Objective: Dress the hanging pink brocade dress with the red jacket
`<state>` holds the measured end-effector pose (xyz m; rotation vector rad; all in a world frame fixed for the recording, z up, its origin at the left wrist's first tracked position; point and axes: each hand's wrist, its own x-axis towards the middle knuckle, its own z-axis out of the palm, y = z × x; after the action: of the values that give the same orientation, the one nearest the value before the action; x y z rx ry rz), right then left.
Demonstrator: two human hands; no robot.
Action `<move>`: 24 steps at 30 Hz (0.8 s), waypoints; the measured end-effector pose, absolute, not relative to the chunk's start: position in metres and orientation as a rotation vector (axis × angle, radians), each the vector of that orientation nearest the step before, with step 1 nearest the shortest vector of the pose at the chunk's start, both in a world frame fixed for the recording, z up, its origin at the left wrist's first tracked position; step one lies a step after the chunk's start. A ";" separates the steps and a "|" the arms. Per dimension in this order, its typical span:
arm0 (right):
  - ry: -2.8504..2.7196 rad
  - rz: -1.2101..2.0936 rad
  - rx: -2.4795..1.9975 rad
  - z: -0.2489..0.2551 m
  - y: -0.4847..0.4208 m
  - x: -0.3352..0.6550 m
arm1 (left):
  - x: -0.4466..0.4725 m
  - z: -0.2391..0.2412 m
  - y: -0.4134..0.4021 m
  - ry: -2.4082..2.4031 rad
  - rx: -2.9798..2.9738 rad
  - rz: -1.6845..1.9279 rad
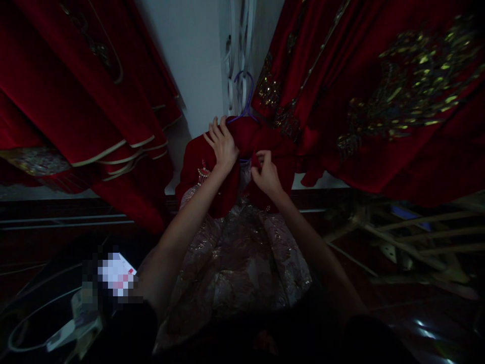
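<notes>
A red garment (193,159) with a beaded ornament hangs in front of me on a purple hanger (248,103). A shiny, pale patterned fabric (242,247) extends below its red part. My left hand (223,146) lies on the garment's left shoulder near the neck, fingers stretched out and apart. On the other side of the front opening, my right hand (268,174) is closed, thumb and fingers pinching the garment's red edge. The hanger's hook is up against a white metal grille, and its lower part is mostly hidden under the red cloth.
Red embroidered gowns hang at left (125,116) and right (322,101), the right one with gold sequins. Behind is a white metal grille (240,50). A lit, blurred-out screen (117,273) is at lower left; a wooden rack-like frame (401,237) stands at right.
</notes>
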<state>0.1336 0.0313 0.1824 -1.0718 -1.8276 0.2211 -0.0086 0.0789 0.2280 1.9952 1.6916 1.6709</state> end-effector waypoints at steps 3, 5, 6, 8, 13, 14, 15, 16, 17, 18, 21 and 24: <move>-1.779 0.215 -1.019 0.185 0.028 0.139 | -0.013 0.217 0.076 1.627 1.943 1.826; -1.799 0.212 -1.000 0.186 0.027 0.140 | -0.021 0.208 0.073 1.658 1.853 1.917; -1.807 0.218 -0.996 0.185 0.028 0.139 | -0.025 0.203 0.072 1.678 1.790 1.948; -1.812 0.241 -0.991 0.184 0.029 0.137 | -0.031 0.193 0.067 1.695 1.673 1.980; -1.766 0.310 -0.984 0.180 0.031 0.132 | -0.034 0.160 0.052 1.639 1.672 2.003; -1.760 0.326 -0.986 0.179 0.031 0.132 | -0.035 0.155 0.051 1.631 1.688 1.992; -1.756 0.347 -0.988 0.178 0.032 0.133 | -0.035 0.150 0.051 1.624 1.691 1.980; -1.751 0.371 -0.992 0.177 0.033 0.133 | -0.037 0.147 0.051 1.620 1.680 1.971; -1.741 0.397 -0.999 0.175 0.035 0.134 | -0.039 0.146 0.051 1.611 1.665 1.968; -1.728 0.423 -1.007 0.174 0.036 0.135 | -0.041 0.147 0.051 1.593 1.664 1.964; -1.686 0.472 -1.008 0.172 0.043 0.132 | -0.045 0.159 0.047 1.447 1.863 1.867; -1.716 0.464 -0.930 0.176 0.048 0.124 | -0.043 0.173 0.038 1.206 2.208 1.564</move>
<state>0.1236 0.0479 0.1757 -0.9303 -1.7160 0.4638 -0.0433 0.0375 0.1729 2.2081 1.2055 1.5639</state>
